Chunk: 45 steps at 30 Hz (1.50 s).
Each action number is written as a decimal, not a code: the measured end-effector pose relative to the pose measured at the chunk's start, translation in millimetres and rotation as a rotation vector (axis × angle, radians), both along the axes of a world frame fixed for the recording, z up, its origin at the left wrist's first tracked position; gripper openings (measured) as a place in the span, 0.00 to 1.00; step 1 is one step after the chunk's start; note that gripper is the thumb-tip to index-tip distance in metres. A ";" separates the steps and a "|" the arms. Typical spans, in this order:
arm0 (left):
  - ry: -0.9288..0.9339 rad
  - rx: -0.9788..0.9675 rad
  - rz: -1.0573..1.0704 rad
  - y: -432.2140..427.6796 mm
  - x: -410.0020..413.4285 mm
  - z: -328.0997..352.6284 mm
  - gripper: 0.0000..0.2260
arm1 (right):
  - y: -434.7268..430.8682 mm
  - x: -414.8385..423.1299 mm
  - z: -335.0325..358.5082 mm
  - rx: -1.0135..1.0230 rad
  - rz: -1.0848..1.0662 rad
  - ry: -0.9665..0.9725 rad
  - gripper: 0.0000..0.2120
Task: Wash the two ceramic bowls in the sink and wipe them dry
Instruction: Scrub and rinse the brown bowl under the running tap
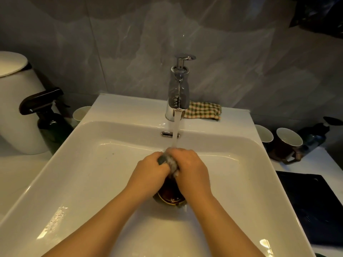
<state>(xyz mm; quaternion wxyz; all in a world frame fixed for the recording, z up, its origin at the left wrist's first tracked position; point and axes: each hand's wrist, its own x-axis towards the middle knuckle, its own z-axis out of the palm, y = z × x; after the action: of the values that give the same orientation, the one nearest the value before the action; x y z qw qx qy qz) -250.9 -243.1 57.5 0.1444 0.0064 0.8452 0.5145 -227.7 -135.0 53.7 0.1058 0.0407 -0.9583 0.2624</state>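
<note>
Dark glazed ceramic shows beneath your wrists: one bowl (169,196) sits low in the sink (92,164), under your hands. Your left hand (152,167) and right hand (191,167) both have fingers curled tight round a grey scrubber (171,162), held under the running tap (179,91). You look early in the washing (no second bowl is visible here). Drying with the checked cloth (203,110) behind the tap is not yet begun.
</note>
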 end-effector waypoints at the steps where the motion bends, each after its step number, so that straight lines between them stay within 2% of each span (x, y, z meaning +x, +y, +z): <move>1: 0.021 -0.044 -0.016 0.1 0.8 0.4 0.04 | 0.0 0.8 -5.3 0.012 0.032 0.044 0.13; 2: 0.040 -0.076 -0.010 -0.2 1.1 0.7 0.04 | 0.6 0.6 -5.9 -0.034 0.034 0.033 0.13; 4: 0.079 -0.090 0.057 -0.1 0.8 2.4 0.03 | -0.3 0.0 -7.9 -0.245 -0.134 -0.079 0.10; 7: 0.094 -0.019 0.208 5.9 -1.9 7.6 0.03 | -13.0 -4.8 -9.9 -0.866 -0.511 -0.327 0.10; 9: 0.081 0.048 0.312 12.1 -4.4 11.6 0.03 | -22.4 -9.5 -12.6 -1.137 -0.564 -0.451 0.08; 10: 0.068 0.077 0.352 13.8 -5.5 13.4 0.03 | -23.2 -11.3 -14.3 -1.136 -0.544 -0.468 0.09; 12: 0.030 0.126 0.362 14.0 -6.4 15.1 0.06 | -15.8 -12.1 -14.6 -0.961 -0.515 -0.416 0.09; 14: 0.008 0.095 0.232 9.8 -3.9 12.0 0.11 | -4.5 -5.5 -4.3 -0.764 -0.459 -0.284 0.09; 18: 0.040 -0.092 -0.043 6.4 1.2 6.0 0.09 | 2.2 6.7 8.4 -0.159 -0.147 -0.072 0.11; 20: 0.090 -0.115 -0.046 7.0 0.8 6.5 0.09 | 1.5 7.0 4.6 -0.143 -0.125 -0.063 0.12; 21: 0.120 -0.113 -0.014 7.5 0.2 6.8 0.11 | 3.6 4.0 0.7 -0.237 -0.190 -0.068 0.12; 23: 0.166 -0.052 0.101 9.1 -0.6 6.8 0.12 | 0.5 -1.3 -5.9 -0.574 -0.394 -0.161 0.09; 26: 0.182 0.066 0.285 13.8 1.8 4.4 0.12 | -13.7 -9.8 -11.9 -1.348 -0.644 -0.513 0.13; 27: 0.183 0.084 0.327 14.0 1.9 2.8 0.13 | -18.1 -8.9 -13.9 -1.489 -0.667 -0.597 0.13; 28: 0.178 0.093 0.352 12.8 1.4 1.9 0.14 | -19.4 -8.4 -16.7 -1.504 -0.644 -0.632 0.12; 30: 0.167 0.080 0.325 9.0 -0.4 3.1 0.13 | -16.7 -6.9 -19.2 -1.224 -0.584 -0.558 0.10; 32: 0.164 0.008 0.200 4.7 -2.7 4.6 0.12 | -6.1 -3.6 -10.7 -0.759 -0.483 -0.342 0.07; 34: 0.137 -0.068 0.047 4.4 -1.5 5.0 0.11 | 2.1 0.1 0.8 -0.414 -0.286 -0.188 0.08; 36: 0.129 -0.125 -0.073 5.9 1.1 3.5 0.09 | 4.7 3.8 8.0 -0.209 -0.104 -0.094 0.09; 38: 0.167 -0.152 -0.097 7.3 3.1 3.7 0.08 | 5.5 6.7 2.1 -0.157 -0.078 -0.046 0.11; 39: 0.193 -0.137 -0.063 7.7 3.2 4.0 0.09 | 6.5 6.2 -0.1 -0.257 -0.164 -0.057 0.13; 41: 0.233 -0.067 0.076 9.3 2.8 5.7 0.10 | 2.1 0.7 -4.9 -0.596 -0.418 -0.166 0.13; 43: 0.241 0.020 0.209 13.1 4.4 5.4 0.12 | -9.4 -6.2 -8.4 -1.070 -0.619 -0.395 0.11; 45: 0.206 0.111 0.290 15.4 5.8 5.5 0.13 | -19.2 -7.2 -6.1 -1.524 -0.685 -0.536 0.10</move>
<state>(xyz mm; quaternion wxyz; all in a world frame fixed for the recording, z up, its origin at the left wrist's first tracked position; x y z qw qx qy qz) -245.1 -227.7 63.1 -0.0193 -0.0547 0.8179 0.5724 -234.9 -154.1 47.6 -0.0515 -0.3940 -0.4742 0.7857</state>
